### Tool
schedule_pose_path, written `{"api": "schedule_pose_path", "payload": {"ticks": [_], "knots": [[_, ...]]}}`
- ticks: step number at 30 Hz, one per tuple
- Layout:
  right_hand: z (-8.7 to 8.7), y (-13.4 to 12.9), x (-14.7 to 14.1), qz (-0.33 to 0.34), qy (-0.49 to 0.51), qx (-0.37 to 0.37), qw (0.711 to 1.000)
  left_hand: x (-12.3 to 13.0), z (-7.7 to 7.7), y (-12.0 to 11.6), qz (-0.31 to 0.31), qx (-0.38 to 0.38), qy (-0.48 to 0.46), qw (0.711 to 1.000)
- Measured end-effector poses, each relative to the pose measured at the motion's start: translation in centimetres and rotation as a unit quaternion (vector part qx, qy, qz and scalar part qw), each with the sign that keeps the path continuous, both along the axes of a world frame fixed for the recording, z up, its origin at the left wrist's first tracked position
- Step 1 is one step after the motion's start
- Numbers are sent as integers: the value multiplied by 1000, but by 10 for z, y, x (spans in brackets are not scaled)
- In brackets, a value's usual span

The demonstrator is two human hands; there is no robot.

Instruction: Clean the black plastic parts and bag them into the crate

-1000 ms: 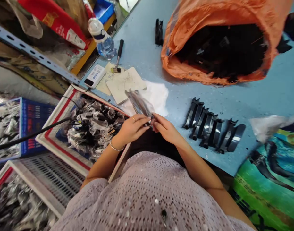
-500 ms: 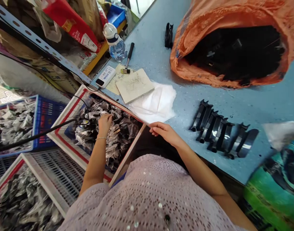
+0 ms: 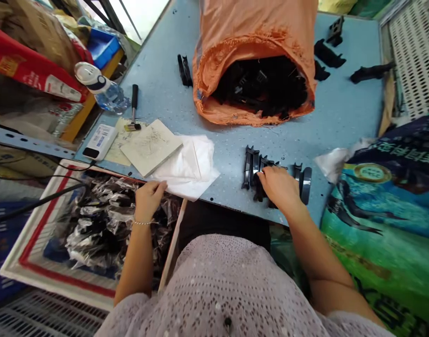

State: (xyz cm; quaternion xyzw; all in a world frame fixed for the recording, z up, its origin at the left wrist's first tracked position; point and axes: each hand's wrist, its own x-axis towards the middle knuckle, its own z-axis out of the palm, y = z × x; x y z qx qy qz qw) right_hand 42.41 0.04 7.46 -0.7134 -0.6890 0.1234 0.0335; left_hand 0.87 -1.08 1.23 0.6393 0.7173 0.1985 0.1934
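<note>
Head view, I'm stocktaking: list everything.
Table: one, blue, centre
Sack: one, orange, on table
Parts: many, black, in sack, on table
Hammer: one, black, table left
Bottle: one, clear, upper left
Slab: one, cream, table left
Device: one, white, table left
Sheets: some, white, by slab
Crates: several, white and blue, left
Wrapped parts: many, dark, in white crate
Printed sack: one, green, right
Bag: one, red, left
Left hand: one, by sheets
Right hand: one, on parts

Blue table (image 3: pixel 231 145) carries orange sack (image 3: pixel 254 23), hammer (image 3: pixel 134 110), black parts (image 3: pixel 251 166), white bags (image 3: pixel 191 173).
</note>
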Motion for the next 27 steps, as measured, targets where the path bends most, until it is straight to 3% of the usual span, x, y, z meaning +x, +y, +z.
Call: {"api": "schedule_pose_path", "payload": {"ticks": [2, 6, 8, 10, 11, 12, 14, 16, 19, 23, 27], "knots": [[-5, 13, -11, 27, -65, 2, 997, 40, 8, 20, -16, 69, 29, 997], [-16, 24, -43, 66, -108, -23, 992, 115, 0, 53, -14, 57, 101, 993], [-19, 23, -46, 65, -97, -51, 992, 137, -9, 51, -101, 63, 78, 990], [-20, 21, -38, 54, -61, -69, 994, 146, -15, 40, -230, 87, 18, 969], [-21, 21, -32, 43, -28, -72, 996, 146, -16, 34, -265, 102, -14, 959], [-23, 21, -26, 30, 16, -72, 997, 144, -18, 31, -260, 117, -39, 958], [-29, 21, -18, -6, 139, -65, 988, 138, -18, 31, -154, 139, -41, 977], [-39, 24, -19, -38, 290, -62, 954, 136, -18, 42, -51, 130, 5, 990], [-51, 29, -34, -71, 478, -85, 871, 137, -17, 65, -48, 79, 18, 996], [-49, 34, -52, -112, 604, -121, 780, 125, -16, 79, -42, 37, -186, 981], [-37, 40, -70, -97, 705, -198, 674, 104, -17, 78, 37, -23, -376, 926]]}}
